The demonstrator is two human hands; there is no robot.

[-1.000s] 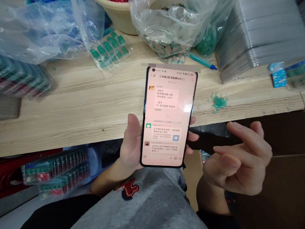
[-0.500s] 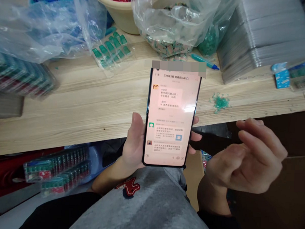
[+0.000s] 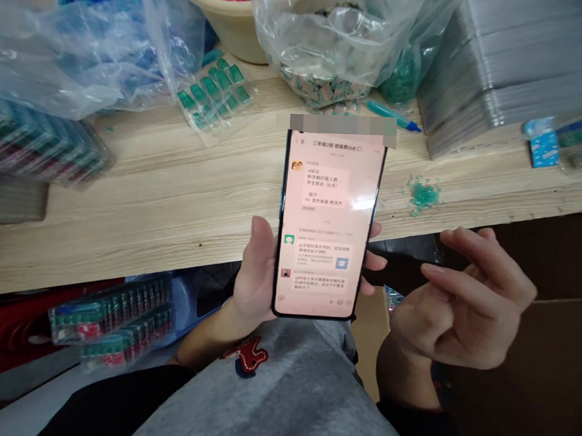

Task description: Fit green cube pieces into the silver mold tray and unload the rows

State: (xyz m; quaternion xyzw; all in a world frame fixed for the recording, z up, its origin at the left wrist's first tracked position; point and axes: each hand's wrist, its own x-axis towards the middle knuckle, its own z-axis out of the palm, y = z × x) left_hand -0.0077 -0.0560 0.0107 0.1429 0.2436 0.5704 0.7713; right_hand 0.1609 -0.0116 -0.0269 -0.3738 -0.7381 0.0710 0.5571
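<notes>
My left hand (image 3: 255, 274) holds a black smartphone (image 3: 326, 225) upright over my lap, just in front of the wooden table edge (image 3: 175, 258). Its lit screen shows a chat with text and small icons. The thumb lies along the phone's left side and the fingertips show at its right side. My right hand (image 3: 460, 306) hovers to the right of the phone, fingers loosely curled and apart, holding nothing and not touching the screen.
On the table stand clear plastic bags of small parts (image 3: 325, 47), a beige basin (image 3: 231, 25), a stack of grey trays (image 3: 506, 66), a teal pen (image 3: 392, 115), a pile of green bits (image 3: 421, 194) and packaged strips (image 3: 40, 149). More packs (image 3: 110, 320) lie under the table.
My right hand has shifted slightly left again after drifting right, its fingers changing their curl. The phone and left hand stay almost still.
</notes>
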